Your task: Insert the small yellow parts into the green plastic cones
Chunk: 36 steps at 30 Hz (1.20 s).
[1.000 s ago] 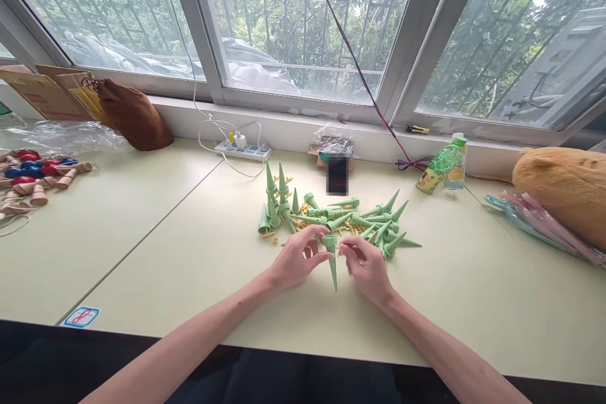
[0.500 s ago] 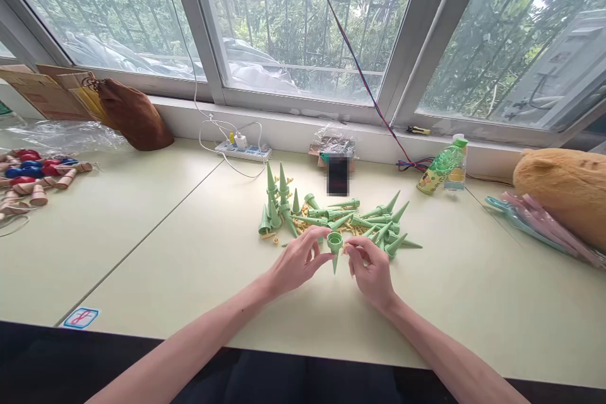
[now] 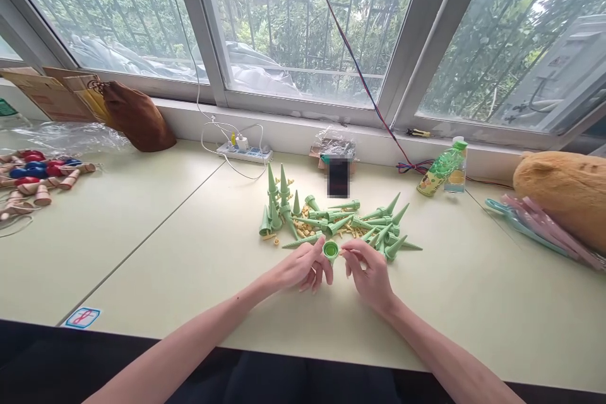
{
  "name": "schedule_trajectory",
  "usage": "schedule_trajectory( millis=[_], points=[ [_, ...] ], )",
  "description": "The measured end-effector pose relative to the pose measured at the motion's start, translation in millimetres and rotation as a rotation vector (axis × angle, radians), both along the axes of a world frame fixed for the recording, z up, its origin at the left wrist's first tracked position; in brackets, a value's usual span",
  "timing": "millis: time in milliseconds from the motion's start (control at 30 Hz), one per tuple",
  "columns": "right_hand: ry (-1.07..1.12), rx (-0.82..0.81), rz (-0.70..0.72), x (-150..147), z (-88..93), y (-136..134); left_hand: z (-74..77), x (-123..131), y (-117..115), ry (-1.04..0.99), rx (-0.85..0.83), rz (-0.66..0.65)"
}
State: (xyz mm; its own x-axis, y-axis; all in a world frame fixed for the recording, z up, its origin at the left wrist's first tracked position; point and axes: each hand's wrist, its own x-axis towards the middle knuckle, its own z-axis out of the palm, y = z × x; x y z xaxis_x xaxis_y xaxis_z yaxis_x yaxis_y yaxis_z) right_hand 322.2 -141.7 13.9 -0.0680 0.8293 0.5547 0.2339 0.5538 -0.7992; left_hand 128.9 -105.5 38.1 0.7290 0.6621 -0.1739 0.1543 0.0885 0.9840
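My left hand (image 3: 310, 265) grips a green plastic watering spike (image 3: 331, 251), its round open mouth facing up toward me and its pointed end mostly hidden. At the spike's right side, my right hand (image 3: 372, 268) pinches a small yellow valve piece (image 3: 343, 252) between thumb and forefinger. The valve piece is largely covered by the fingertips, and I cannot tell how far it sits in the spike. Just beyond my hands lies a pile of green spikes (image 3: 338, 225) mixed with small yellow valve pieces (image 3: 305, 228). Several spikes (image 3: 283, 184) stand upright at the pile's left end.
Behind the pile are a dark blurred-out object (image 3: 338, 178) and a power strip (image 3: 244, 152) with white cables. A green bottle (image 3: 440, 167) and an orange plush (image 3: 561, 186) are on the right. Wooden toys with red and blue balls (image 3: 35, 170) and a brown bag (image 3: 139, 117) are on the left.
The spike has tipped so its mouth faces me more and its point is less visible. My left fingers have curled underneath it. My right hand stays beside it.
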Motion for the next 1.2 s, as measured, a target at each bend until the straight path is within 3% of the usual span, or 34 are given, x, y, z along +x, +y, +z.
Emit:
schedule_trajectory(
  millis=[267, 600, 767, 1000, 1200],
  points=[
    [0.021, -0.033, 0.047, 1.8, -0.6, 2.2, 9.3, -0.8, -1.7, -0.01, -0.056, -0.001],
    [0.011, -0.057, 0.083, 0.8, 2.0, 2.4, -3.5, -3.8, 4.6, 0.007, -0.003, 0.054],
    [-0.026, -0.077, 0.06, 1.3, 0.2, 3.9, -3.6, -4.9, 2.9, 0.051, 0.178, 0.099],
    [-0.043, -0.136, 0.049, 2.5, -1.5, 3.9, 0.7, -3.2, -1.4, 0.093, 0.574, 0.203],
    [-0.058, -0.162, 0.048, 3.0, -2.0, 4.0, -1.0, -1.0, -3.5, 0.073, 0.683, 0.187]
  ],
)
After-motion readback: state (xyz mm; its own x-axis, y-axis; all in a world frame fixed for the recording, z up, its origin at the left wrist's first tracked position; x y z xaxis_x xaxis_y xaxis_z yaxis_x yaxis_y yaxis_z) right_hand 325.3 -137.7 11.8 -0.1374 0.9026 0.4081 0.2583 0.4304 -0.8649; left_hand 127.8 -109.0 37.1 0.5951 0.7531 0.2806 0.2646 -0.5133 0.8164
